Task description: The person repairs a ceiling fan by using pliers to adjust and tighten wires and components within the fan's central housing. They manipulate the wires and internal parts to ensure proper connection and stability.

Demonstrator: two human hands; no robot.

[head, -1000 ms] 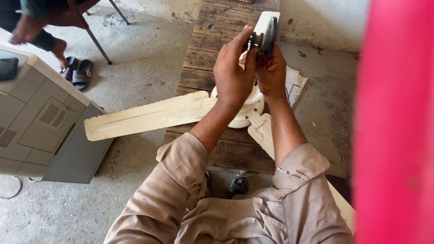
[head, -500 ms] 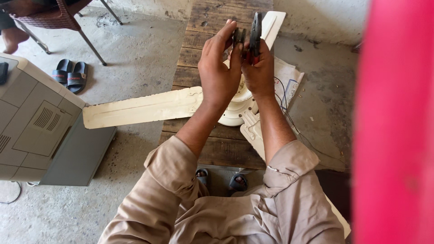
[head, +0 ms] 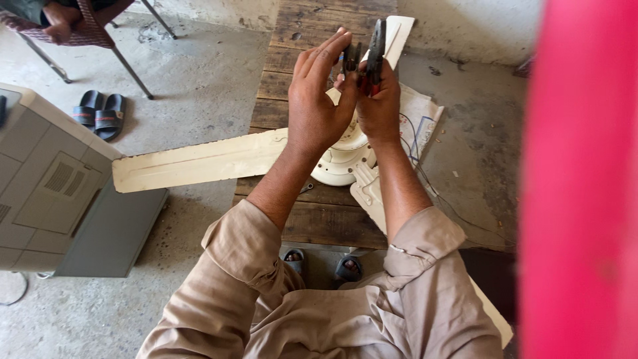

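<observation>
We count two hands raised above one cream ceiling fan on the wooden worktop: our right hand grips one pair of pliers, our left hand pinches a small dark part. Two sandals sit on the floor.

Person, head view. Shirt: tan, long-sleeved, loose, plain weave, creased. Left sleeve rolled up to the forearm in a thick folded cuff; right sleeve rolled likewise, a seam showing along the fold. Both forearms bare below the cuffs. Left hand and right hand bare, without gloves. Footwear: dark open-toed sandals, one on each foot.
</observation>
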